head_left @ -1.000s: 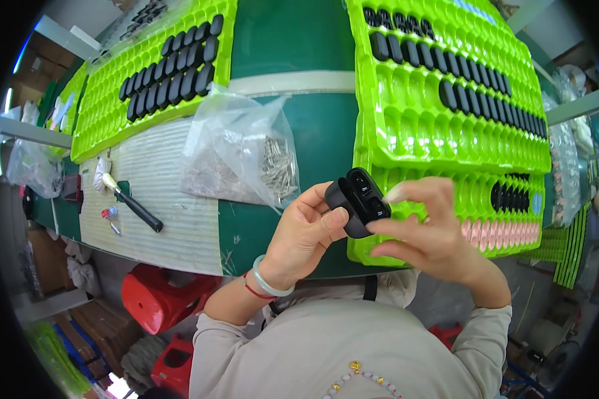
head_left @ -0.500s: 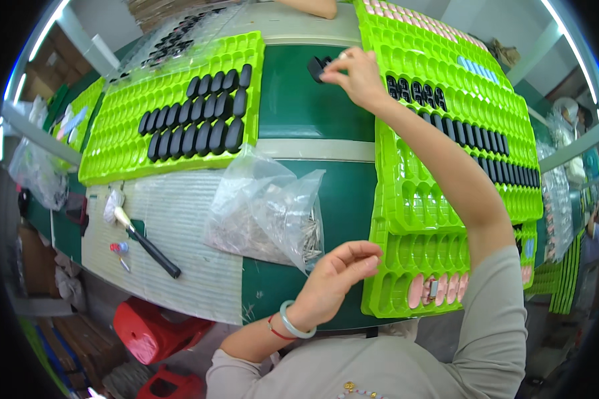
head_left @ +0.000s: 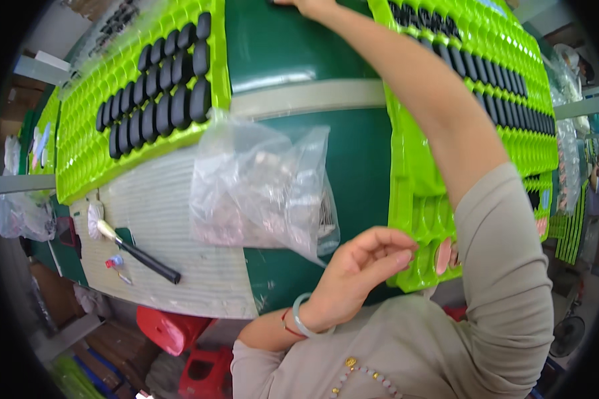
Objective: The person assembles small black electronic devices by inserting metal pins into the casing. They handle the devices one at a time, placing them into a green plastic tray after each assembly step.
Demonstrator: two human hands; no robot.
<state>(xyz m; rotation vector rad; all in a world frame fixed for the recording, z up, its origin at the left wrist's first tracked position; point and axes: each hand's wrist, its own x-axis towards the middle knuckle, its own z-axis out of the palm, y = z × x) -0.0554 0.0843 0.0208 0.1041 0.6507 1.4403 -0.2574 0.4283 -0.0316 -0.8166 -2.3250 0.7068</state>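
At the top edge my right hand (head_left: 311,6) is partly cut off. Its fingers close on a small black plastic case (head_left: 273,2), of which only a dark sliver shows. My left hand (head_left: 363,272) is closed beside the near edge of the right green tray (head_left: 400,193), thumb and fingertips together; whatever they may hold is hidden. Left of that hand lies a clear plastic bag (head_left: 246,186) with thin metal pins (head_left: 326,213) showing at its right side. Rows of rounded black cases (head_left: 163,113) fill part of the left green tray (head_left: 80,163).
A black-handled hammer (head_left: 150,263) and a small red-and-blue item (head_left: 114,261) lie on the ribbed mat (head_left: 199,279). Black pieces (head_left: 499,73) and pink pieces (head_left: 443,257) sit in the right-hand trays. Red stools (head_left: 170,326) stand below the table edge.
The view has tilted downward, so the trays and bag sit differently and my right hand is at the top edge. My left hand stays closed near the right tray.
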